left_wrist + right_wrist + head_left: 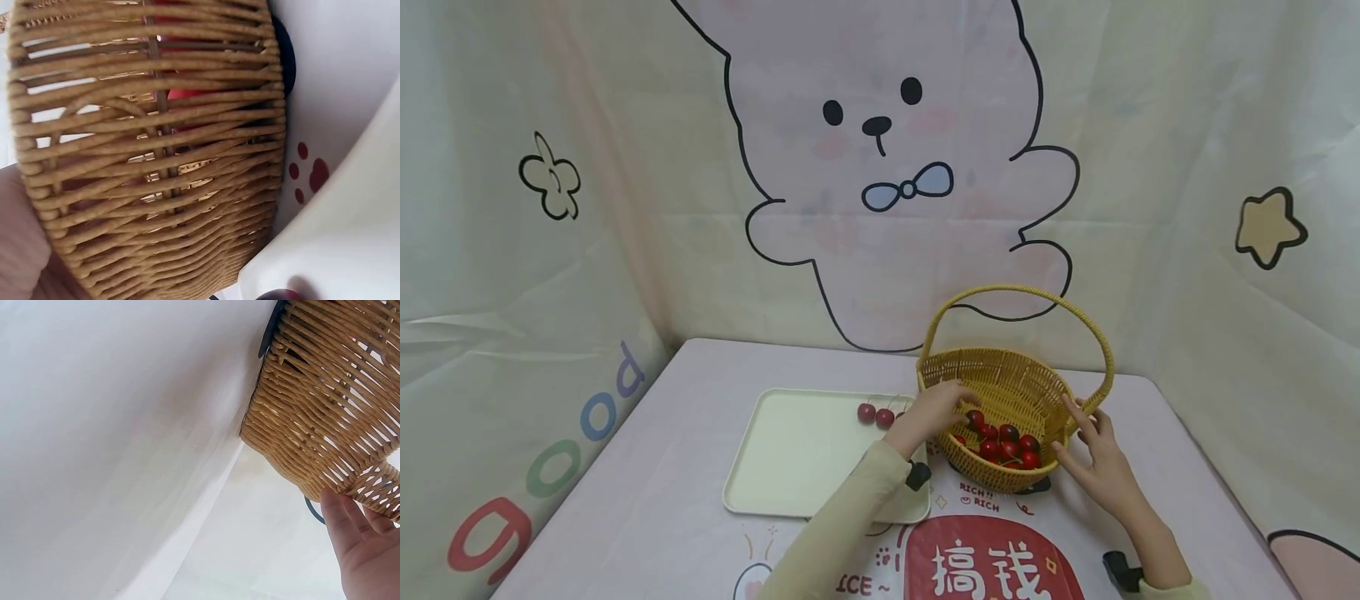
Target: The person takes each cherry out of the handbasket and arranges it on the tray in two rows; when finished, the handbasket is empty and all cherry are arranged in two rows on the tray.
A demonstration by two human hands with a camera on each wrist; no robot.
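A yellow-brown wicker basket (1000, 483) with a tall arched handle holds several red cherries (1009, 450). My left hand (928, 412) reaches over its left rim, fingers bent down inside, fingertips right beside a dark red cherry (975, 419); I cannot tell whether they pinch it. In the left wrist view the woven wall (156, 187) hides those fingertips. My right hand (1105, 467) touches the basket's right side, thumb at the front rim and fingers spread near the handle's foot. The right wrist view has these extended fingers (340, 519) against the outside of the weave.
Left of the basket lies a cream rectangular tray (797, 458), with cherries (876, 415) near its far right corner, partly behind my left hand. A printed white cloth (655, 500) covers the table. Cartoon-printed curtains (880, 275) rise behind and at both sides.
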